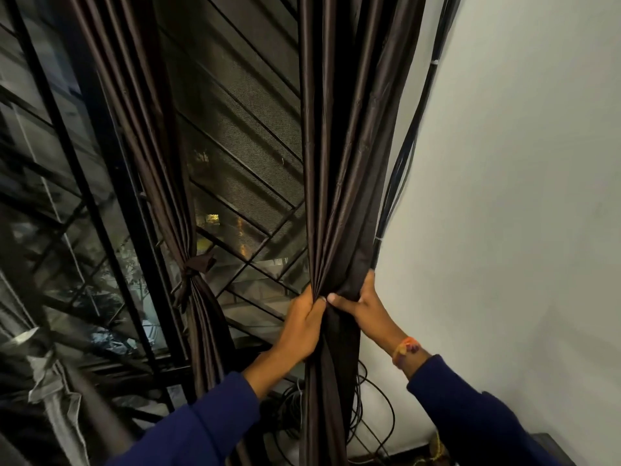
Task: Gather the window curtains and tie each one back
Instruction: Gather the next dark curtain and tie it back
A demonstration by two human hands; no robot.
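Two dark brown satin curtains hang before a barred window. The left curtain (161, 169) is bunched at mid-height by a knotted brown tie-back (195, 267). The right curtain (342, 156) hangs next to the white wall, gathered into a narrow bundle at my hands. My left hand (304, 322) grips the bundle from its left side, fingers curled into the folds. My right hand (361, 306) wraps the bundle from the wall side, thumb across the front and fingers behind the cloth. No tie-back shows on the right curtain.
A white wall (521, 196) stands close on the right. Black cables (406, 139) run down the wall edge behind the right curtain and coil on the floor (373, 405). The window (242, 156) has a diagonal metal grille and mesh. Grey cloth (53, 391) hangs at lower left.
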